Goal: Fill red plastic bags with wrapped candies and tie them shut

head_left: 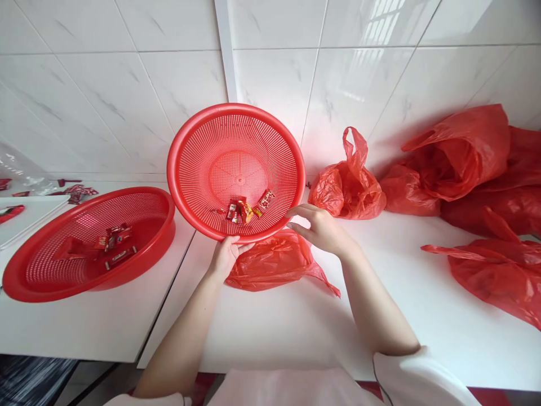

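A round red plastic colander basket (240,163) is tilted toward me above the table. A few wrapped sweets (243,211) lie low on its inner side. My left hand (225,258) grips the near rim, thumb over the edge and fingers underneath. At the lower right of the rim, my right hand (318,226) holds the edge between its fingertips and thumb. Beneath the basket, a red plastic bag (270,265) rests on the table, partly hidden by the basket and my left hand.
To the left, a second red basket (156,248) holds several wrapped sweets (116,245). A white tray (46,211) sits beyond it. A knotted red bag (349,186) and several other red bags (465,152) line the right side. Tiled wall (274,79) rises behind the white table (270,332).
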Motion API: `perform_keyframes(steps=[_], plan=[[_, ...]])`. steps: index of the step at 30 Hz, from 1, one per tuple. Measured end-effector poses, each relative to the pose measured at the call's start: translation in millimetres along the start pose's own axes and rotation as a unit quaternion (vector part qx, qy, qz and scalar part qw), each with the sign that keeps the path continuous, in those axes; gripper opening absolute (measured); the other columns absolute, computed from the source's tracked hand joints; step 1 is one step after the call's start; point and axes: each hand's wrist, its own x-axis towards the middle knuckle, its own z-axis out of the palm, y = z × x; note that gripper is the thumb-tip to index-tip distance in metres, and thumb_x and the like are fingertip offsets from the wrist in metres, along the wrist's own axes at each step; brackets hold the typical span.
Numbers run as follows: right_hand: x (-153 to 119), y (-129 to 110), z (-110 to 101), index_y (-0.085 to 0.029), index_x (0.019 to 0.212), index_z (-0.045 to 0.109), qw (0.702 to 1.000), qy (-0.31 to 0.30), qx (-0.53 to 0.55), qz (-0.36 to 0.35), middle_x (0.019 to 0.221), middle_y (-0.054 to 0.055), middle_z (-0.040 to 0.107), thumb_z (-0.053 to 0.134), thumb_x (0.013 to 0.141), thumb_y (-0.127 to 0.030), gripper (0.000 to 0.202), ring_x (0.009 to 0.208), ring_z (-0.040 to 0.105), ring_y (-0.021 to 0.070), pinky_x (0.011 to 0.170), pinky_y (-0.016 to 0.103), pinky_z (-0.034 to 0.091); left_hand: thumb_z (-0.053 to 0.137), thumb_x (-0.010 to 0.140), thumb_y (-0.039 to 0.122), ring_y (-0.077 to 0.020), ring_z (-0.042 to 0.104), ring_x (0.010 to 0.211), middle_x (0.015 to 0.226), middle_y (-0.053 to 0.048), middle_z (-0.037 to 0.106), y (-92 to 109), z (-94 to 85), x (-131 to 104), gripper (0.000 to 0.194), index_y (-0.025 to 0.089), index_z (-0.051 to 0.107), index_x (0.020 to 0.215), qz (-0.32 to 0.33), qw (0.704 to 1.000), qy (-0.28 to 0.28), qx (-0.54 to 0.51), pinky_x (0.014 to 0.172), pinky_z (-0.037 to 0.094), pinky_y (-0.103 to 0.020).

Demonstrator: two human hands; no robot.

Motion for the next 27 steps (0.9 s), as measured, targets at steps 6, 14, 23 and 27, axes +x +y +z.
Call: perform_keyframes(steps=[6, 14, 23, 27], plan=[[7, 2, 28, -0.020, 0.113, 0.060, 0.998, 0.002, -0.052, 0.027, 0.107, 0.010, 0.066, 0.048, 0.093, -0.038, 0.029, 0.095, 0.064, 0.0218, 0.084, 0.035, 0.049, 0.063, 0.072, 0.021, -0.0266, 0.062, 0.105, 0.097, -0.005, 0.070, -14, 11.5, -8, 0.012, 0.015, 0.062, 0.082, -0.015, 1.000, -0.007, 0.025, 0.092, 0.051, -0.052], [16, 6, 83, -0.017, 0.130, 0.044, 0.979, 0.012, -0.072, 0.190, 0.097, 0.014, 0.069, 0.057, 0.081, -0.057, 0.065, 0.083, 0.067, 0.0277, 0.069, 0.038, 0.051, 0.063, 0.075, 0.022, -0.0321, 0.053, 0.120, 0.128, -0.005, 0.060, -42, 30.2, -27, 0.035, 0.023, 0.061, 0.110, -0.021, 0.997, -0.055, 0.045, 0.090, 0.053, -0.052], [23, 30, 63, -0.023, 0.106, 0.060, 0.786, 0.044, 0.570, 0.235, 0.110, 0.004, 0.069, 0.068, 0.075, -0.044, 0.038, 0.092, 0.068, 0.0171, 0.067, 0.025, 0.055, 0.062, 0.074, 0.021, -0.0266, 0.058, 0.113, 0.107, -0.004, 0.066, -33, 19.2, -15, 0.022, 0.017, 0.061, 0.095, 0.001, 0.999, -0.008, 0.031, 0.092, 0.052, -0.052], [24, 22, 64, -0.021, 0.102, 0.066, 0.761, 0.068, 0.587, 0.267, 0.099, 0.005, 0.073, 0.066, 0.075, -0.054, 0.043, 0.085, 0.070, 0.0184, 0.063, 0.024, 0.055, 0.061, 0.074, 0.020, -0.0264, 0.057, 0.115, 0.109, -0.004, 0.065, -28, 16.5, -11, 0.024, 0.018, 0.060, 0.099, 0.004, 1.000, -0.005, 0.016, 0.093, 0.051, -0.051]])
